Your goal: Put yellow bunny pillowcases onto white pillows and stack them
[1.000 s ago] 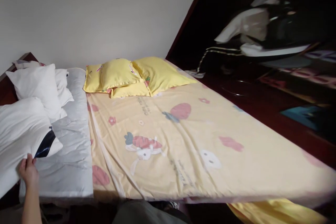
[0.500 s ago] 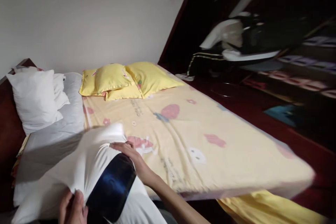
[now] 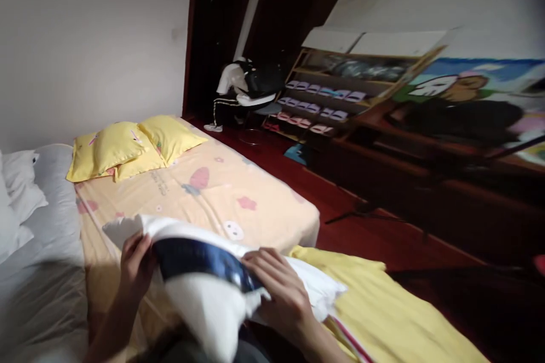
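A white pillow (image 3: 202, 303) is held up in front of me, over the near edge of the bed. Across it runs a dark blue, glossy panel (image 3: 191, 261); its kind I cannot make out. My left hand (image 3: 138, 264) grips the pillow at the panel's left end, fingers closed. At the other end my right hand (image 3: 279, 281) is curled over the panel's edge and the white fabric. Beyond lies the bed with a pale yellow printed sheet (image 3: 221, 198).
Yellow pillows (image 3: 113, 147) lie at the bed's wall side, white pillows (image 3: 17, 198) on the grey mattress (image 3: 46, 272) at left. Yellow cloth (image 3: 392, 300) spreads at lower right. A seated person (image 3: 230, 88) and a slipper rack (image 3: 323, 91) are farther back.
My view has swung right. The pillow has turned, so its blue panel lies crosswise; my left hand is now at the panel's left end, my right hand at its right end.
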Demonstrator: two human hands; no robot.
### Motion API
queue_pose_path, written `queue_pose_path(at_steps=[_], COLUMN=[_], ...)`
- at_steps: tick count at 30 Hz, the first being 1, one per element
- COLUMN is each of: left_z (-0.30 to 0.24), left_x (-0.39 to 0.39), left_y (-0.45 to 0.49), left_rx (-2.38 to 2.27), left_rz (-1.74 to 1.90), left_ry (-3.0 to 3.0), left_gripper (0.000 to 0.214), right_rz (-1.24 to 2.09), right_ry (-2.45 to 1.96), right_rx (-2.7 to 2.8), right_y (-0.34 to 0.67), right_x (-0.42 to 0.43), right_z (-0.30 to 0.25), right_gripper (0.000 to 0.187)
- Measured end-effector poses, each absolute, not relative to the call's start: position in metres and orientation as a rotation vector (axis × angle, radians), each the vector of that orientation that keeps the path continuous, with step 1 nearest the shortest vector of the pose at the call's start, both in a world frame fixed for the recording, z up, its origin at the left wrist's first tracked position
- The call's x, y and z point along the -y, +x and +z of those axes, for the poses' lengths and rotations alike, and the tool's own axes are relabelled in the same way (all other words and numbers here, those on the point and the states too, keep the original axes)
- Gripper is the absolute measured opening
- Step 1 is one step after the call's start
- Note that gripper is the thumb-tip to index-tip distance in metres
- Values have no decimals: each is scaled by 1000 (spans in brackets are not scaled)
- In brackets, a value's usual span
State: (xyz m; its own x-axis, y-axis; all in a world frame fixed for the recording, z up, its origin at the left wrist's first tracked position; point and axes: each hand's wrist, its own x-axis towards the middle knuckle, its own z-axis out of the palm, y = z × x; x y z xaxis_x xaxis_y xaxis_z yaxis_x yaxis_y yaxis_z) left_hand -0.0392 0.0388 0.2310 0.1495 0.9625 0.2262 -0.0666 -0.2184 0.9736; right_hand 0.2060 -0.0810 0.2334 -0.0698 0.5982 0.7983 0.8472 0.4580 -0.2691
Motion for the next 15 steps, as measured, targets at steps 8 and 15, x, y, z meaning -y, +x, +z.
queue_pose_path(at_steps=[8,15], left_z=[174,145], left_x=[-14,-13], left_y=[173,329], left_rx=[-778,-716], left_rz=[943,826], left_ry=[1113,1055], left_gripper=[61,89], right_rz=[-542,-320], right_ry=[-1705,-1871], right_rx=[1288,1062], right_y=[406,485], right_x=[45,-31], right_z=[253,288], right_gripper=[46,42])
